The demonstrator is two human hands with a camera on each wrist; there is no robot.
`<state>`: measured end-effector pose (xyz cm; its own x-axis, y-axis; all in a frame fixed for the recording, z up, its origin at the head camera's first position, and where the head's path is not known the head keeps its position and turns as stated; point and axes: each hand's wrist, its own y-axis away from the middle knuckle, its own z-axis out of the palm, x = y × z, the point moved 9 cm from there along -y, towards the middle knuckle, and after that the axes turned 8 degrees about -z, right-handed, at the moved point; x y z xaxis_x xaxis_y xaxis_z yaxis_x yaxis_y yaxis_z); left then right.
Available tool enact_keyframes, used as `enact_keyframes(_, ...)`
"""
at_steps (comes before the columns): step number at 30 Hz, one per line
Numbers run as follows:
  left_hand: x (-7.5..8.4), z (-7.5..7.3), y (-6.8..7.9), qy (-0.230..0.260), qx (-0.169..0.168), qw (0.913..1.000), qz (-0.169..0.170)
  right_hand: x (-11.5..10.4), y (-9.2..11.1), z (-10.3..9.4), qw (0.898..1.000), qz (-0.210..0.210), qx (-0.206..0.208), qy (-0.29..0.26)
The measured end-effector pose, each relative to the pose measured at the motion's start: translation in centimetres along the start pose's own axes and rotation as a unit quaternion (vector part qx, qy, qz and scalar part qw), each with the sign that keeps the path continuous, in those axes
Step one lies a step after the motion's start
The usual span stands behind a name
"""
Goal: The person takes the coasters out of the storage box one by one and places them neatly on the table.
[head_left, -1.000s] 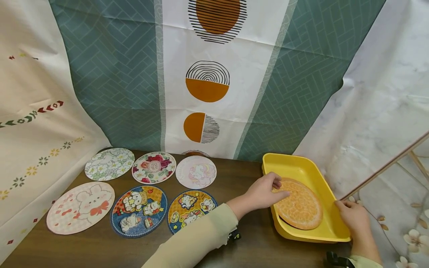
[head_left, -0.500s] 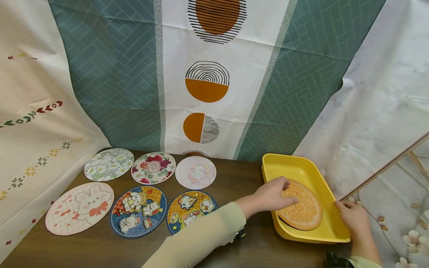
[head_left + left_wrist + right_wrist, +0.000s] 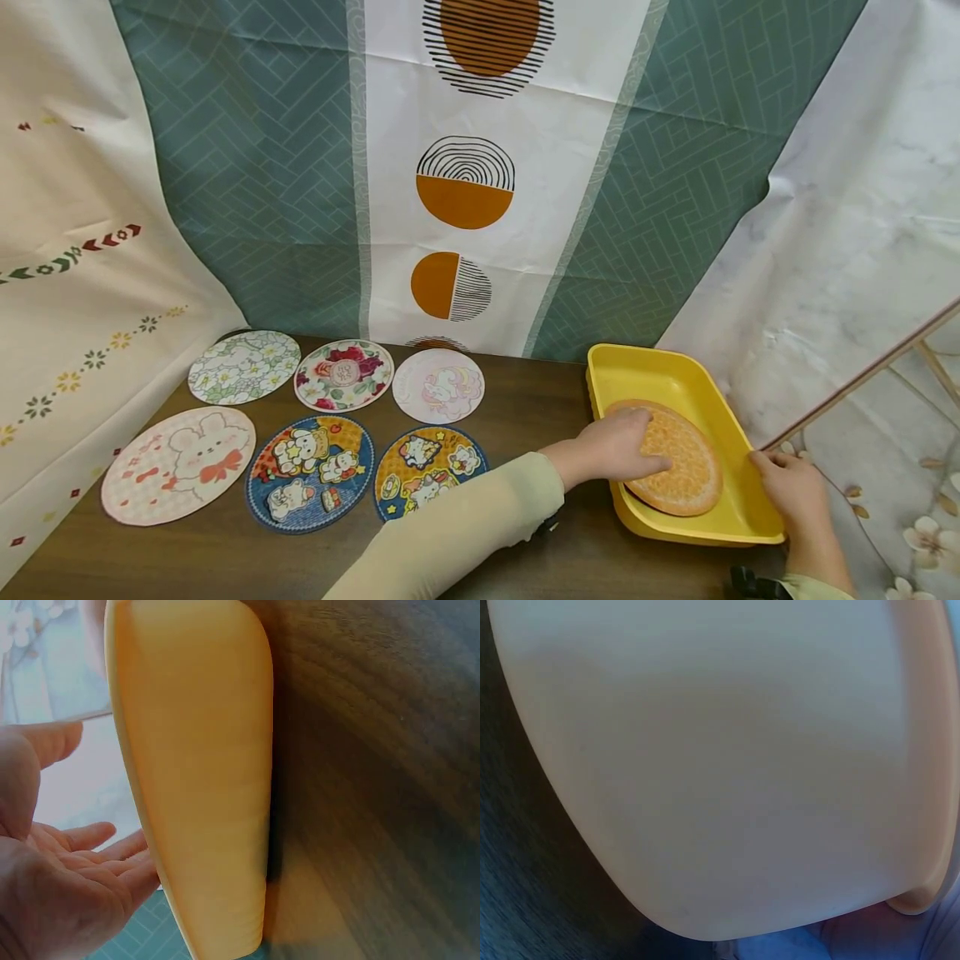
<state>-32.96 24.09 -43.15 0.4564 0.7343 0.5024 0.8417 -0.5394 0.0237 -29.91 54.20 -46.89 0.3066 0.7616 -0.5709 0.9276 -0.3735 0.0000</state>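
Observation:
A round coaster (image 3: 678, 462) with an orange-slice print lies in the yellow tray (image 3: 663, 364), tilted a little at its near left edge, where a dark gap shows. My left hand (image 3: 618, 446) reaches over the tray's left wall and its fingers are over the coaster's left part; contact is hard to tell. In the left wrist view the left hand (image 3: 82, 877) has its thumb and fingers spread apart beside the tray wall (image 3: 202, 772). My right hand (image 3: 798, 496) grips the tray's right rim. The right wrist view is filled mostly by the tray's outer wall (image 3: 727, 795).
Several round coasters lie in two rows on the brown table (image 3: 540, 400), among them a floral one (image 3: 345, 375), a unicorn one (image 3: 438, 386) and a pink bunny one (image 3: 180, 467). Patterned cloth (image 3: 465, 242) hangs behind; pale marbled cloth (image 3: 847, 250) stands close to the tray's right.
My left hand has moved right and slightly down, lower over the coaster. The right hand stays on the rim, and the tray and other coasters have not visibly moved.

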Motion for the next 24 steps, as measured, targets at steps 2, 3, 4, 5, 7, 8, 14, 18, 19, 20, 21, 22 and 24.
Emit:
enact_keyframes(2,0.2,0.1,-0.3,-0.017,-0.002,0.9998,0.000,0.0,0.0,0.0,1.000,-0.001,-0.001,0.001)
enact_keyframes(3,0.2,0.1,-0.4,-0.027,-0.002,0.9996,0.001,0.1,-0.1,0.0,1.000,-0.002,-0.001,0.002)
enact_keyframes(4,0.3,0.2,-0.6,-0.037,0.000,0.9993,0.005,0.1,-0.1,-0.1,1.000,-0.006,-0.001,0.005)
enact_keyframes(5,0.4,0.1,-0.8,-0.046,0.002,0.9989,0.007,0.1,-0.2,-0.1,1.000,-0.008,-0.001,0.006)
enact_keyframes(7,0.5,0.1,-1.2,-0.056,0.007,0.9983,0.013,0.2,-0.3,-0.1,1.000,-0.014,0.000,0.005)
enact_keyframes(8,0.5,0.1,-1.4,-0.060,0.009,0.9981,0.014,0.2,-0.4,-0.1,1.000,-0.017,0.001,0.006)
enact_keyframes(14,0.9,0.1,-2.3,-0.072,0.012,0.9973,0.001,0.3,-0.5,0.0,1.000,-0.021,-0.003,0.002)
enact_keyframes(18,1.0,-0.2,-2.8,-0.067,0.015,0.9971,-0.033,0.3,-0.4,0.0,1.000,-0.018,-0.002,0.002)
enact_keyframes(19,1.0,-0.3,-2.8,-0.064,0.014,0.9968,-0.045,0.3,-0.4,0.0,1.000,-0.017,-0.001,0.002)
enact_keyframes(20,1.0,-0.4,-2.9,-0.065,0.014,0.9963,-0.054,0.3,-0.4,0.0,1.000,-0.015,0.000,0.002)
enact_keyframes(21,1.0,-0.4,-3.0,-0.069,0.013,0.9956,-0.063,0.3,-0.3,0.0,1.000,-0.015,0.002,0.001)
enact_keyframes(22,1.0,-0.4,-3.1,-0.074,0.011,0.9949,-0.068,0.3,-0.3,0.0,1.000,-0.014,0.005,0.000)
enact_keyframes(24,1.0,-0.4,-3.3,-0.085,0.007,0.9931,-0.080,0.2,-0.3,-0.1,1.000,-0.017,0.013,0.001)
